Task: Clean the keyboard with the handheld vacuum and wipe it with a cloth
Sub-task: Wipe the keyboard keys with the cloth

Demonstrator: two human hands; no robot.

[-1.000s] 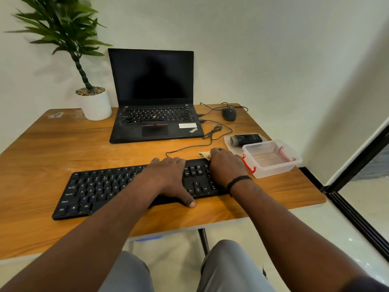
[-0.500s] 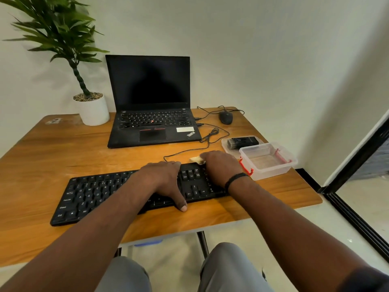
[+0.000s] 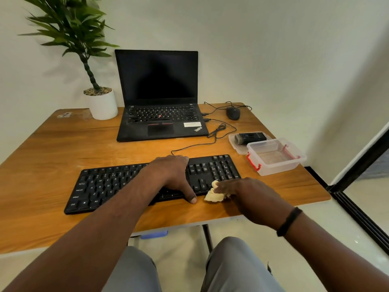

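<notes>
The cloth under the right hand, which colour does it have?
The cloth is pale yellow, seen in the head view.

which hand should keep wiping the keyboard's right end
Right. The right hand already holds the cloth at the keyboard's near right edge, while the left hand lies flat on the keys, steadying it.

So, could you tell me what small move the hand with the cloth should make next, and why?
Probably sweep the yellow cloth back up over the number pad. The right hand holds it at the keyboard's near right edge, partly on the table, while the left hand steadies the keyboard.
</notes>
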